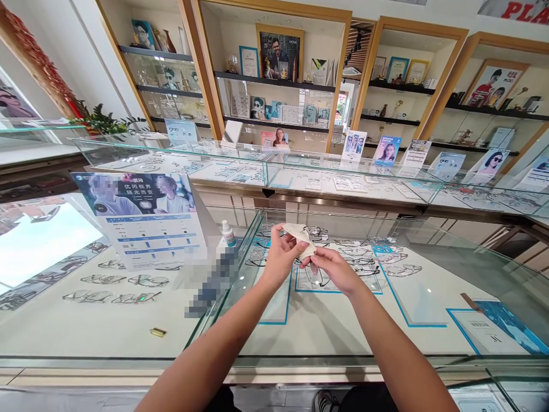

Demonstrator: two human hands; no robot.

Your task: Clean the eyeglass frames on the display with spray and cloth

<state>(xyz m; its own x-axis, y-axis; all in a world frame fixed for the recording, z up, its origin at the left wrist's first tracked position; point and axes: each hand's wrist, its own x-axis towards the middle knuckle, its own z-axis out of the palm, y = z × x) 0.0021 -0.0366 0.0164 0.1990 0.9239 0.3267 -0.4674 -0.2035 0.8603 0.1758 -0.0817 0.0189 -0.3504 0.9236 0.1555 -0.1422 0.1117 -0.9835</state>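
Left hand point(281, 256) pinches cloth point(300, 234); right hand point(333, 269) pinches glasses point(318, 278).

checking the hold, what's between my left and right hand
In the head view, a beige cloth wrapped round dark-framed glasses lies between the left hand and the right hand, both touching it.
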